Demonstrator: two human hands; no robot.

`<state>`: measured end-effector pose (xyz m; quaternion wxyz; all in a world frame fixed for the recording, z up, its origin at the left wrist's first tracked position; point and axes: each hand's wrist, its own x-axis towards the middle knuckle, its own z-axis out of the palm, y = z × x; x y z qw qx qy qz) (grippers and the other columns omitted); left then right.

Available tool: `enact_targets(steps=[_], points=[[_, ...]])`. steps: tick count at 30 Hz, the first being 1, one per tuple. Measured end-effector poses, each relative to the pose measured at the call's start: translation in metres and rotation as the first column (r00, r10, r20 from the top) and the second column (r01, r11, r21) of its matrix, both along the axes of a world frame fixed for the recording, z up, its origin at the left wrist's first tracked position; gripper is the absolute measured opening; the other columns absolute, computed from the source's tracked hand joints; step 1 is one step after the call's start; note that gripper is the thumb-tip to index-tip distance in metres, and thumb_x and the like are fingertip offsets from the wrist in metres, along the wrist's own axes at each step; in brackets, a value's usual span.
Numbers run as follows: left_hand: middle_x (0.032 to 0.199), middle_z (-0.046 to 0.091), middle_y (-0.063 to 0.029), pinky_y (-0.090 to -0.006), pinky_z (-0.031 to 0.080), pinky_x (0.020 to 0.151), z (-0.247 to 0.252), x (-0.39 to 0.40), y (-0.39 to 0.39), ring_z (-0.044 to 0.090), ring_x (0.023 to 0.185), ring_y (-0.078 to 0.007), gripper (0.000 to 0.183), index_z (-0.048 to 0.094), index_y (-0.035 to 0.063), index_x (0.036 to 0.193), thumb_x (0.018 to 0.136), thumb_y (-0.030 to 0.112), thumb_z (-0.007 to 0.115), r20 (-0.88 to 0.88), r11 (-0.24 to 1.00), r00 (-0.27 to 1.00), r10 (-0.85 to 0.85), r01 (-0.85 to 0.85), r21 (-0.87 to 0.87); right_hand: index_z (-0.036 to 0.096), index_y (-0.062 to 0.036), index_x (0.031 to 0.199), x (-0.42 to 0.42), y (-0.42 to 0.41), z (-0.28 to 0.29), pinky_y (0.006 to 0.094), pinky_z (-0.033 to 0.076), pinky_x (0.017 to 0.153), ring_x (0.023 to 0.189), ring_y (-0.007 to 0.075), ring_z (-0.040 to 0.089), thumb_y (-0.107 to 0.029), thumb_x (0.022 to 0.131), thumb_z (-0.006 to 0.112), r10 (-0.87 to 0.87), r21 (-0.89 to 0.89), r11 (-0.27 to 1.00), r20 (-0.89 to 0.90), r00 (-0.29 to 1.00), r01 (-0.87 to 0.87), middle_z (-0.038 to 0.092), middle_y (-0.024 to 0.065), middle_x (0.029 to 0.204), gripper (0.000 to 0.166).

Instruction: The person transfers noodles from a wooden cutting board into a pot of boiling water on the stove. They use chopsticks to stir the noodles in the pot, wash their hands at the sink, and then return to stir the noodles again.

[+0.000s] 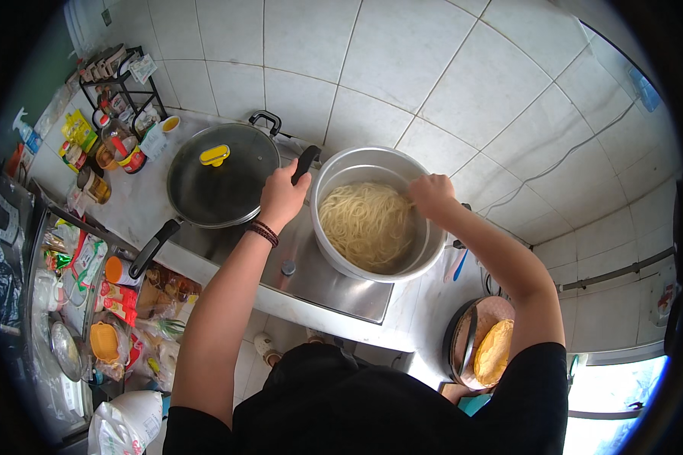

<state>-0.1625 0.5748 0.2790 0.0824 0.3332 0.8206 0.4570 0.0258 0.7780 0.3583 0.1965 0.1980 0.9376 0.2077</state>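
A large metal pot (378, 273) of noodles (367, 224) in liquid stands on the steel stove. My left hand (283, 196), with a dark beaded bracelet on the wrist, is closed around the black handle (306, 162) at the pot's left side. My right hand (433, 196) is closed in a fist over the pot's right rim, beside the noodles; what it holds is hidden under the fingers. Left of the pot sits a wok (222, 193) under a glass lid with a yellow knob (214, 155).
The stove's steel top (330, 284) lies below the pot. Bottles, jars and a black rack (125, 91) crowd the counter's left end. Shelves of packets stand at the lower left. A round board with a yellow item (494, 352) leans at the lower right. Tiled walls rise behind.
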Motion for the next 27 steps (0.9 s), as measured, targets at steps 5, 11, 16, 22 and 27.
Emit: enact_targets(steps=[5, 11, 16, 22, 27], points=[[0.091, 0.062, -0.0216, -0.0406, 0.048, 0.073, 0.005, 0.002, 0.002, 0.060, 0.085, -0.0355, 0.046, 0.053, 0.0028, 0.118, 0.081, 0.030, 0.057, 0.056, 1.000, 0.998, -0.014, 0.016, -0.025, 0.068, -0.0132, 0.077, 0.003, 0.015, -0.020, 0.0305, 0.052, 0.063, 0.079, 0.0201, 0.065, -0.013, 0.074, 0.060, 0.079, 0.059, 0.996, -0.081, 0.994, -0.074, 0.067, 0.0042, 0.082, 0.008], [0.090, 0.062, -0.0218, -0.0407, 0.048, 0.073, 0.000, 0.001, 0.003, 0.060, 0.085, -0.0360, 0.046, 0.053, 0.0016, 0.118, 0.081, 0.029, 0.057, -0.023, 0.999, 1.000, -0.007, 0.008, 0.033, 0.067, -0.0119, 0.077, 0.019, -0.020, -0.024, 0.0328, 0.051, 0.061, 0.077, 0.0220, 0.065, -0.015, 0.073, 0.061, 0.172, -0.169, 0.974, 0.127, 0.977, -0.149, 0.066, 0.0063, 0.080, 0.008], [0.092, 0.062, -0.0222, -0.0408, 0.048, 0.073, 0.002, 0.001, 0.000, 0.060, 0.085, -0.0360, 0.046, 0.053, 0.0007, 0.117, 0.081, 0.028, 0.057, -0.002, 1.000, 1.000, 0.004, -0.004, 0.009, 0.065, -0.0083, 0.076, 0.020, -0.050, 0.003, 0.0365, 0.050, 0.061, 0.074, 0.0265, 0.064, -0.018, 0.071, 0.063, 0.184, -0.332, 0.930, 0.059, 0.981, -0.155, 0.065, 0.0099, 0.077, 0.011], [0.093, 0.061, -0.0223, -0.0410, 0.048, 0.074, 0.011, 0.004, 0.000, 0.060, 0.086, -0.0360, 0.046, 0.053, 0.0017, 0.118, 0.081, 0.029, 0.056, 0.050, 0.999, 0.999, -0.018, 0.020, -0.036, 0.064, -0.0049, 0.077, 0.008, -0.058, -0.007, 0.0374, 0.050, 0.063, 0.075, 0.0273, 0.063, -0.019, 0.070, 0.065, 0.106, -0.389, 0.914, -0.045, 0.993, -0.115, 0.064, 0.0112, 0.076, 0.016], [0.094, 0.061, -0.0219, -0.0409, 0.048, 0.075, 0.002, 0.000, 0.002, 0.060, 0.087, -0.0359, 0.046, 0.053, 0.0029, 0.119, 0.081, 0.029, 0.056, 0.010, 1.000, 1.000, -0.005, 0.005, -0.024, 0.066, -0.0074, 0.078, 0.022, -0.022, -0.023, 0.0349, 0.052, 0.064, 0.077, 0.0246, 0.065, -0.016, 0.071, 0.065, 0.104, -0.235, 0.969, 0.108, 0.989, -0.076, 0.066, 0.0088, 0.078, 0.012]])
